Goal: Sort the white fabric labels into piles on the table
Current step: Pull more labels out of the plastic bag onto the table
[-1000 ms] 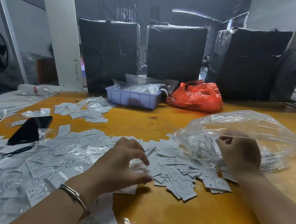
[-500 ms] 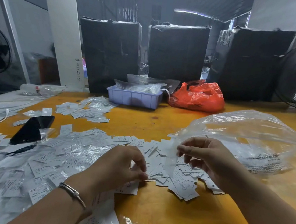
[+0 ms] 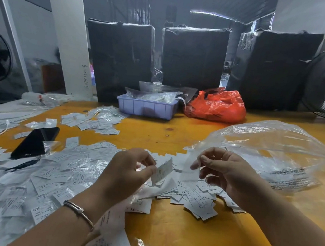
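1. Left hand (image 3: 126, 171) pinches one label (image 3: 162, 171) btwn thumb & fingers, lifted just above the heap.
2. Right hand (image 3: 224, 173) pinches a small clear sleeve (image 3: 190, 172), near the label; big clear bag (image 3: 275, 146) just behind it.
3. Progress, my guess: early. One small pile (image 3: 91, 121) well beyond left hand; most labels unsorted in heap (image 3: 51, 175) under both hands.

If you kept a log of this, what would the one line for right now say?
left hand: pinches white label | right hand: pinches small clear sleeve | both raised over label pile
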